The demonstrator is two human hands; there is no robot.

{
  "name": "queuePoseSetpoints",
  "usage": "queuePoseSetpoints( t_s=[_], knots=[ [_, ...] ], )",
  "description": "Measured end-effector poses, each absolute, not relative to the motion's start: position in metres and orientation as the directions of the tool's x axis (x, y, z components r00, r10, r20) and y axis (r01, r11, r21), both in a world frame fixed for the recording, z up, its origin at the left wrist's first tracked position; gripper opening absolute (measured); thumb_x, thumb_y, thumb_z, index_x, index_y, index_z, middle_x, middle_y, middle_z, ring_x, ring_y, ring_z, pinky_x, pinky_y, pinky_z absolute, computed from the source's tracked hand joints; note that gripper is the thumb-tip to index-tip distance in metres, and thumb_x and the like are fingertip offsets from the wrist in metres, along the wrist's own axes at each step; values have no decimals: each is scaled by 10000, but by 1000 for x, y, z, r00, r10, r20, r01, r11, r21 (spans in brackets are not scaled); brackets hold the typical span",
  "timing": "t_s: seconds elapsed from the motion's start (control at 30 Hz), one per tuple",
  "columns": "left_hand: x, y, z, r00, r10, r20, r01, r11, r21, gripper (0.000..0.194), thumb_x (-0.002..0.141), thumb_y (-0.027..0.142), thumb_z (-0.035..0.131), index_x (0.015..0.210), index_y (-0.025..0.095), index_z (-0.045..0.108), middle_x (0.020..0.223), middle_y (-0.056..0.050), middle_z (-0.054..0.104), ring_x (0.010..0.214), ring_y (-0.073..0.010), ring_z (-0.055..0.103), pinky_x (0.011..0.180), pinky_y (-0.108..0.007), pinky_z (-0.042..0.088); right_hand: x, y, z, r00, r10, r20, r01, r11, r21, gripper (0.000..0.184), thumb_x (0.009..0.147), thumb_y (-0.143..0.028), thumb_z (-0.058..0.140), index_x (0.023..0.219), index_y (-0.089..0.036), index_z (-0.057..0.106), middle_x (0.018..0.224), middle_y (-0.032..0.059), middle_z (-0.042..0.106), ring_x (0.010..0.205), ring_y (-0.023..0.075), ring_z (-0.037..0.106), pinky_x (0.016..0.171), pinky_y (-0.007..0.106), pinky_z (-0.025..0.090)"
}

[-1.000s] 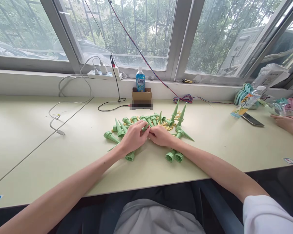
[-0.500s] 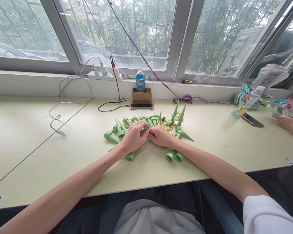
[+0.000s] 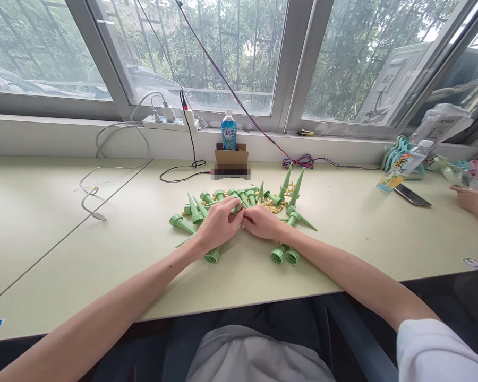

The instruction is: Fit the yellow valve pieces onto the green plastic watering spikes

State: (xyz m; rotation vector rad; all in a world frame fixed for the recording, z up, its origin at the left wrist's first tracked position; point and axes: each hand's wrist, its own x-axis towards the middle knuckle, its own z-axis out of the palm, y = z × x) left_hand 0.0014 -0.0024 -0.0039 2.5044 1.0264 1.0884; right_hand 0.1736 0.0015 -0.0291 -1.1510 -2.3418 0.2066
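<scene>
Shifted slightly rightward since the earlier frame: co-worker's hand (image 3: 475,205), well to the right of the fingers. Unmoved: left hand (image 3: 220,224), fingers closed round one green spike (image 3: 238,209), tip directed away and rightward; right hand (image 3: 262,222), fingers bunched against the left fingertips, contents hidden, impossible to tell. Left of and beyond the fingers: loose green spikes (image 3: 180,222), mostly lying. Beyond, to the right: yellow pieces (image 3: 276,209), scattered; two standing spikes (image 3: 297,188). Nearer than the fingers, to the right: two open-ended spikes (image 3: 279,250), lying on pale surface (image 3: 239,286). Farther beyond: blue bottle (image 3: 229,132), cardboard box (image 3: 231,157).
</scene>
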Motion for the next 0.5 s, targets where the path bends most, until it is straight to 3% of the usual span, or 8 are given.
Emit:
queuePoseSetpoints(
  t_s=[0.5],
  knots=[
    [1, -2, -5, 488, 678, 550, 512, -732, 449, 210, 925, 218, 490, 726, 195, 427, 766, -10, 538, 624, -123, 447, 624, -269, 388, 174, 2, -29, -505, 774, 383, 692, 628, -357, 324, 932, -223, 470, 630, -151, 559, 597, 1, 558, 523, 89, 361, 570, 223, 297]
  ],
)
